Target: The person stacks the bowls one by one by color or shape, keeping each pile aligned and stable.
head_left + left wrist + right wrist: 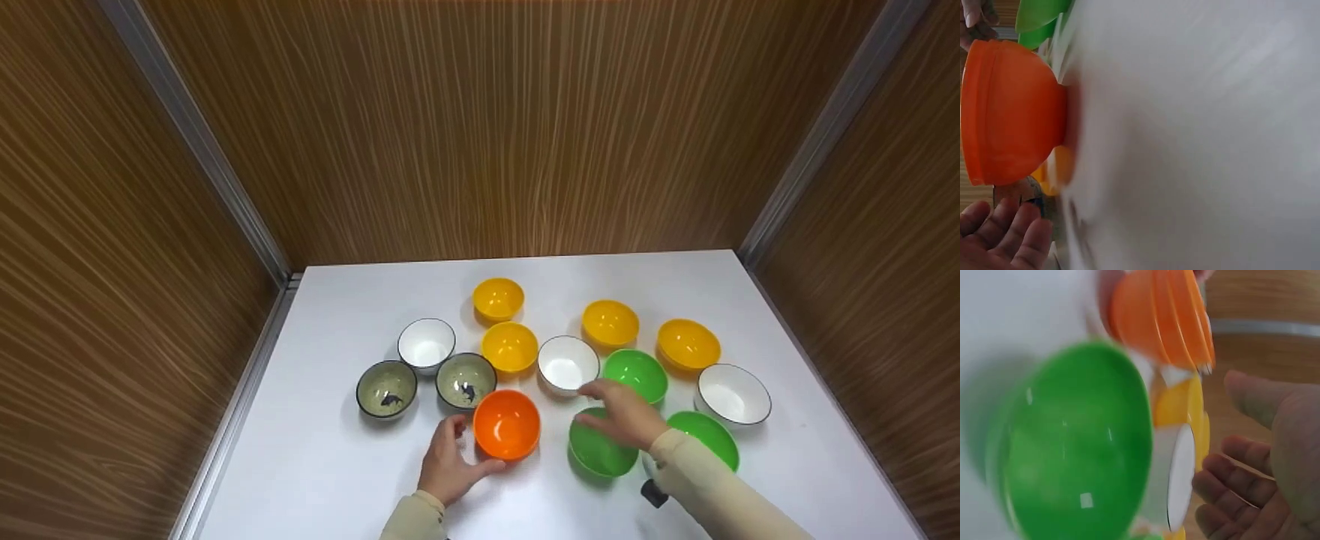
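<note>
An orange bowl (507, 424) stands upright near the front of the table. My left hand (448, 466) curves loosely beside its left and near side. In the left wrist view a gap shows between the fingers (1022, 236) and the orange bowl (1016, 112). Over a green bowl (604, 454), right of the orange one, hovers my right hand (630, 416), thumb and fingers spread and holding nothing. That green bowl (1078, 444) looks tilted and blurred in the right wrist view. Lines ring the side of the orange bowl (1154, 320); whether bowls are nested there, I cannot tell.
Two grey-green bowls (386, 390) and a white bowl (426, 343) stand left. Several yellow bowls (498, 298) are farther back. Another white bowl (568, 364) and a green bowl (636, 375) stand beyond my right hand. A green bowl (709, 435) lies partly behind my right forearm.
</note>
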### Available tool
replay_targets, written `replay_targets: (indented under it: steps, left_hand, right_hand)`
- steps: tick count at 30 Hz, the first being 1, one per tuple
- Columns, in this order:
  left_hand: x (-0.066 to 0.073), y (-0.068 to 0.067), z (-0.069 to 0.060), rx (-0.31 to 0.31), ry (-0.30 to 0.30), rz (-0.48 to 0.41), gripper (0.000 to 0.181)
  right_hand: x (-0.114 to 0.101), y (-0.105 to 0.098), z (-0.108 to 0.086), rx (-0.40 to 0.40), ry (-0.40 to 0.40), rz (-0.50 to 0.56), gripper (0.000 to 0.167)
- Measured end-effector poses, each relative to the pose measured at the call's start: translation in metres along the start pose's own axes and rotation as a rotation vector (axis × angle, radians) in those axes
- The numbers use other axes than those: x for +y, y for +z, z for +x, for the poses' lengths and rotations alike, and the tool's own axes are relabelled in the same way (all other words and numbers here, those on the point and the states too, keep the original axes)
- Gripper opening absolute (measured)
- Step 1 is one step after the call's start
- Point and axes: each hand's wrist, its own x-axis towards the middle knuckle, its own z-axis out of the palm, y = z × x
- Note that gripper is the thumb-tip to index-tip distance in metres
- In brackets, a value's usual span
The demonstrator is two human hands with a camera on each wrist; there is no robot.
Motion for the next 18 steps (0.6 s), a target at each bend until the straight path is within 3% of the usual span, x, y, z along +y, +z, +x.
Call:
replay_targets:
  steps: [5, 9, 11, 14, 18]
  left_hand:
    - [0.018, -0.007, 0.000, 0.252, 0.225, 0.161, 0.092]
    - [0.038, -0.006, -0.001, 0.342, 0.412, 0.153, 0.080]
    - [0.050, -0.002, -0.003, 0.333, 0.490, 0.125, 0.073]
    - [0.067, 0.006, -0.007, 0.264, 0.564, 0.075, 0.065]
    - [0.083, 0.018, -0.009, 0.159, 0.589, 0.016, 0.061]
  right_hand:
    - [0.021, -0.026, -0.009, 0.021, 0.109, -0.060, 0.035]
    - [0.037, -0.037, -0.015, 0.035, 0.102, -0.137, 0.030]
    - [0.044, -0.039, -0.018, 0.045, 0.094, -0.163, 0.030]
    - [0.052, -0.040, -0.022, 0.043, 0.095, -0.174, 0.029]
    - [0.059, -0.037, -0.025, 0.011, 0.127, -0.185, 0.028]
